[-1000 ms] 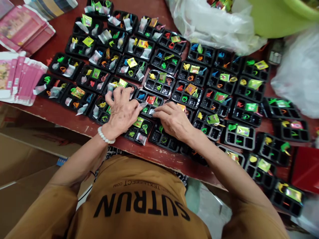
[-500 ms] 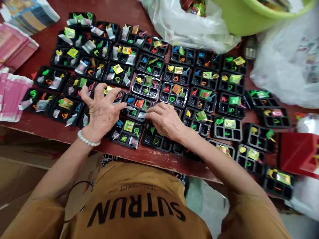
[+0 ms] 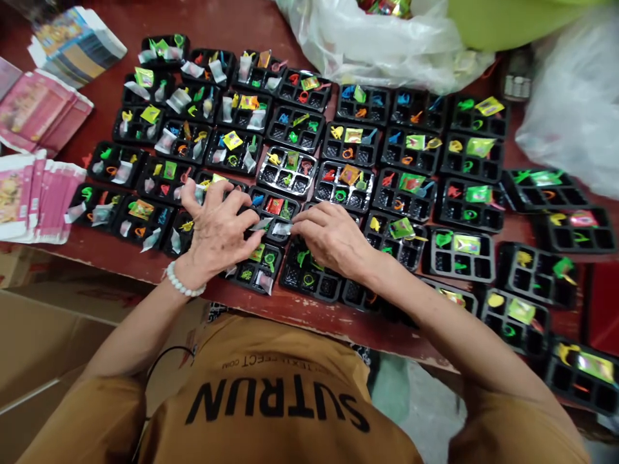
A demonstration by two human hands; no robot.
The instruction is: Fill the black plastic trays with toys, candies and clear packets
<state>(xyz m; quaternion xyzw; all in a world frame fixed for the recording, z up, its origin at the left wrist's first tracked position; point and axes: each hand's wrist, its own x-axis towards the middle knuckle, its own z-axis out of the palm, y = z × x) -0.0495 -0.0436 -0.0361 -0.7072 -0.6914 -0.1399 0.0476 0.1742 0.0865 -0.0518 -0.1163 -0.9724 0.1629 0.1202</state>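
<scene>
My left hand [image 3: 220, 225] is over the black compartment trays, fingers spread and bent. Its thumb and forefinger are at the left end of one tray [image 3: 276, 240], next to a tilted pale packet [image 3: 262, 224]. At that tray's right end, my right hand [image 3: 331, 240] has its fingers together, the tips on a small white packet [image 3: 281, 229]. A red sachet [image 3: 275, 205] and small plastic toys lie in the same tray. Below it, another tray holds a green ring toy [image 3: 246, 274] and a clear-wrapped packet [image 3: 264, 282]. My right palm is hidden.
Many similar filled trays [image 3: 289, 171] stand close together in rows on the red table [image 3: 213, 19]. Pink printed cartons [image 3: 41, 113] lie stacked at left. Plastic bags [image 3: 382, 55] and a lime-green tub [image 3: 507, 26] are at the back. The table's front edge [image 3: 300, 309] is near my body.
My left hand has moved right and slightly down, nearer the tray's left end. My right fingertips stay by the white packet. The whole view has shifted a little.
</scene>
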